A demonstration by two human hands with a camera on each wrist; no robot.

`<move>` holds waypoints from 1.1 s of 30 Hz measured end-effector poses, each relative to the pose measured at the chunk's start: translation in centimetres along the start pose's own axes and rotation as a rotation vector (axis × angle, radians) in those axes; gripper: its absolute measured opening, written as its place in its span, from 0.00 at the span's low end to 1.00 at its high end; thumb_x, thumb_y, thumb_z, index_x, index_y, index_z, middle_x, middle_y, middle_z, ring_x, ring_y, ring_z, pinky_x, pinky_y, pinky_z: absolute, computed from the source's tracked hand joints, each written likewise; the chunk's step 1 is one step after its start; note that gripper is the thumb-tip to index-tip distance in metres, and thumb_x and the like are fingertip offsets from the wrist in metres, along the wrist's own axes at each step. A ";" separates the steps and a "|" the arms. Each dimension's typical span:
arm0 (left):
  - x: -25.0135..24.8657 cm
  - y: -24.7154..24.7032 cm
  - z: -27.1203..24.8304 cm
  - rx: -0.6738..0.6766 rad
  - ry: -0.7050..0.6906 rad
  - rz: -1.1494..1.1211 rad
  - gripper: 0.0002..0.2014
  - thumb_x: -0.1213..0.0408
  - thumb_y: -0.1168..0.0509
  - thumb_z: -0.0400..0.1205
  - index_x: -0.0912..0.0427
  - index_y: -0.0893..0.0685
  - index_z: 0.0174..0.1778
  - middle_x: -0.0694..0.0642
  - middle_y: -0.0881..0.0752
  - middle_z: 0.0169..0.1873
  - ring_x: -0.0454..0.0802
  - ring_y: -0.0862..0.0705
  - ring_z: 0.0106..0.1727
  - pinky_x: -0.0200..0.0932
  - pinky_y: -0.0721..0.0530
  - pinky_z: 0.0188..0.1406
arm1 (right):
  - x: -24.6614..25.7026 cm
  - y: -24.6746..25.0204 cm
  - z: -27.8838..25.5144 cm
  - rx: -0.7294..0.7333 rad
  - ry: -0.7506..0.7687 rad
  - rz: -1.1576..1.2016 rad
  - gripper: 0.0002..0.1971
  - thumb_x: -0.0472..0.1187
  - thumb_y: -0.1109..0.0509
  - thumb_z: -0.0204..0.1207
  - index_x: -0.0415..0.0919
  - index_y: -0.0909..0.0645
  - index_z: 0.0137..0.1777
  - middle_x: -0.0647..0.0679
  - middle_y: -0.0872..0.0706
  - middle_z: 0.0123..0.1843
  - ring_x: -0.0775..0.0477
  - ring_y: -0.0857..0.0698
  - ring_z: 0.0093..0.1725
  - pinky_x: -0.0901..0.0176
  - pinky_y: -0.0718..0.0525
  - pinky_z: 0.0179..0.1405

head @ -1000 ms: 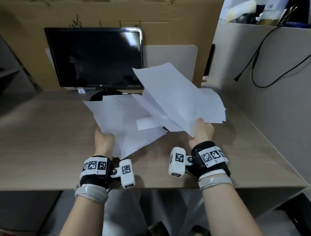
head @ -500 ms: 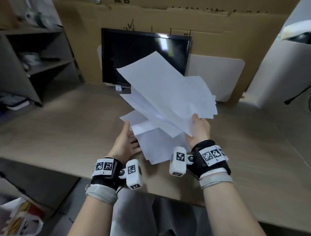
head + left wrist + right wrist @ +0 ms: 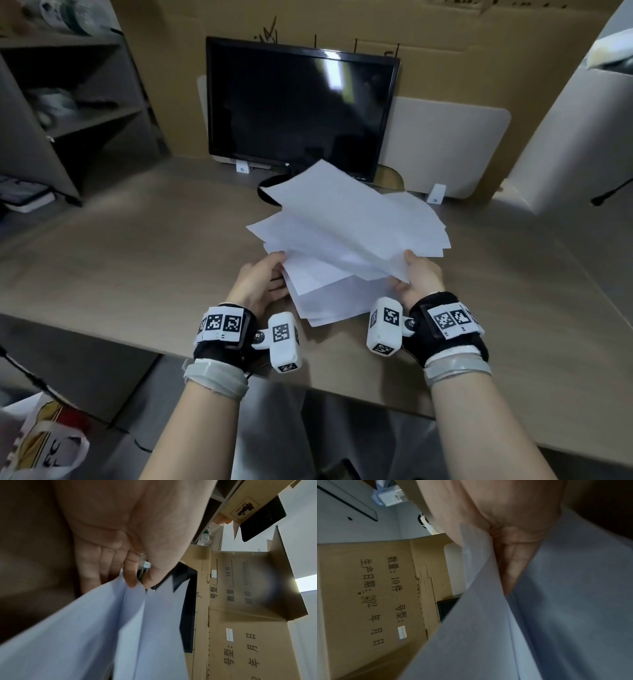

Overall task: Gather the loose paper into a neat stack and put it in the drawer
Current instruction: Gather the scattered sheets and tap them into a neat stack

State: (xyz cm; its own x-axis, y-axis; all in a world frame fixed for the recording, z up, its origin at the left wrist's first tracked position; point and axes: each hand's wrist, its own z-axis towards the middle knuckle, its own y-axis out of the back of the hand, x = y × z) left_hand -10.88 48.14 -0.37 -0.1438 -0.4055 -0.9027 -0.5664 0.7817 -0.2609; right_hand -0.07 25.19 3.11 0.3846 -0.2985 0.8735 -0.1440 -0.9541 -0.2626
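Note:
Several loose white paper sheets fan out unevenly just above the wooden desk, in front of the monitor. My right hand grips their right near corner, thumb on top and fingers underneath; in the right wrist view a finger lies between the sheets of paper. My left hand is at the stack's left edge. In the left wrist view its thumb and index finger pinch a sheet of paper and the other fingers lie straight along the edge. No drawer is in view.
A dark monitor stands at the back of the desk before a cardboard wall. An open shelf unit is at the left, a white partition at the right, and a plastic bag on the floor at lower left.
The fanned sheets have come lower and closer together over the desk. My left hand went from lying flat beside them to taking hold of their left edge. The right hand's grip is unchanged.

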 end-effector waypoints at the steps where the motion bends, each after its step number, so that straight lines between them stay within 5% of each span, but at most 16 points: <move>1: 0.1 -0.2 -0.1 0.008 0.001 0.027 0.16 0.62 0.30 0.84 0.70 0.16 0.63 0.66 0.08 0.58 0.62 0.08 0.59 0.51 0.09 0.54 | -0.2 0.2 0.1 0.009 -0.009 0.052 0.04 0.35 0.35 0.85 0.38 0.19 0.55 0.44 0.12 0.44 0.42 0.14 0.38 0.53 0.16 0.34; 4: 0.4 -0.8 -0.5 -0.013 -0.023 0.055 0.04 0.67 0.30 0.85 0.65 0.15 0.50 0.64 0.07 0.55 0.59 0.07 0.53 0.48 0.08 0.49 | -0.5 0.8 0.2 0.011 -0.003 0.109 0.06 0.36 0.35 0.85 0.40 0.19 0.59 0.45 0.12 0.46 0.42 0.13 0.40 0.52 0.16 0.34; 7: 0.6 -1.3 -0.7 -0.110 -0.058 0.000 0.04 0.74 0.33 0.85 0.65 0.16 0.45 0.67 0.08 0.51 0.58 0.08 0.44 0.43 0.08 0.38 | -0.6 1.4 0.0 0.084 0.005 0.064 0.08 0.42 0.33 0.85 0.43 0.20 0.62 0.45 0.11 0.50 0.42 0.11 0.45 0.50 0.11 0.37; 12: 1.3 -1.9 -0.7 -0.202 -0.095 0.019 0.04 0.70 0.29 0.83 0.65 0.14 0.43 0.71 0.09 0.53 0.62 0.10 0.47 0.57 0.10 0.53 | -1.0 1.5 -0.8 0.229 -0.092 -0.178 0.06 0.35 0.30 0.82 0.36 0.19 0.56 0.39 0.09 0.42 0.45 0.08 0.31 0.64 0.15 0.20; 15: 1.1 -1.9 -1.2 -0.151 -0.088 0.064 0.03 0.72 0.27 0.80 0.66 0.15 0.44 0.71 0.09 0.54 0.66 0.07 0.52 0.59 0.10 0.59 | -1.0 1.6 -1.0 0.228 -0.072 -0.252 0.06 0.37 0.31 0.83 0.32 0.19 0.53 0.39 0.09 0.31 0.47 0.09 0.27 0.65 0.14 0.21; 19: 0.7 -1.4 -1.7 -0.083 -0.071 0.146 0.11 0.74 0.24 0.74 0.61 0.21 0.35 0.73 0.09 0.49 0.68 0.08 0.52 0.64 0.11 0.61 | -0.9 1.8 -0.6 0.168 0.013 -0.211 0.07 0.33 0.33 0.83 0.29 0.22 0.57 0.37 0.11 0.30 0.44 0.10 0.26 0.62 0.12 0.23; 23: 0.3 -1.1 -2.6 0.134 -0.054 0.258 0.19 0.65 0.17 0.69 0.69 0.17 0.49 0.67 0.11 0.46 0.66 0.10 0.44 0.60 0.11 0.44 | -0.7 1.6 -0.4 0.092 0.088 -0.131 0.07 0.27 0.38 0.83 0.34 0.20 0.46 0.38 0.13 0.40 0.41 0.12 0.35 0.60 0.14 0.20; 26: -0.3 -0.8 -2.5 0.144 -0.013 0.085 0.26 0.48 0.25 0.80 0.64 0.14 0.65 0.58 0.07 0.57 0.58 0.08 0.58 0.57 0.12 0.61 | -1.0 1.9 0.2 0.052 0.119 -0.170 0.10 0.27 0.38 0.82 0.39 0.20 0.43 0.38 0.13 0.46 0.38 0.13 0.41 0.58 0.14 0.20; 28: -0.8 -0.5 -1.9 0.049 0.042 -0.032 0.28 0.39 0.34 0.83 0.61 0.14 0.63 0.60 0.08 0.58 0.58 0.10 0.61 0.56 0.15 0.68 | -1.1 2.3 0.6 0.042 0.103 -0.191 0.09 0.28 0.38 0.82 0.40 0.18 0.46 0.41 0.13 0.45 0.41 0.13 0.38 0.59 0.14 0.21; 30: -0.9 -0.3 -1.3 -0.022 0.061 -0.030 0.27 0.39 0.36 0.85 0.64 0.16 0.59 0.64 0.10 0.58 0.60 0.10 0.60 0.57 0.13 0.65 | -1.0 2.7 0.8 0.059 0.089 -0.224 0.09 0.29 0.38 0.83 0.40 0.18 0.47 0.43 0.13 0.43 0.43 0.14 0.36 0.60 0.13 0.22; 33: -0.6 -0.5 -0.8 -0.054 0.053 0.064 0.23 0.51 0.36 0.88 0.70 0.18 0.65 0.68 0.11 0.61 0.60 0.10 0.54 0.50 0.10 0.48 | -0.9 2.9 0.8 0.094 0.076 -0.289 0.07 0.29 0.37 0.83 0.37 0.17 0.50 0.43 0.13 0.43 0.42 0.14 0.36 0.58 0.15 0.27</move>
State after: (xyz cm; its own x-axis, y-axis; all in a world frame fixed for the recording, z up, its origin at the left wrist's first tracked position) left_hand -11.21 47.63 0.59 -0.2229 -0.3816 -0.8971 -0.5975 0.7806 -0.1836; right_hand -0.13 22.70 1.25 0.3275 -0.0156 0.9447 0.0479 -0.9983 -0.0331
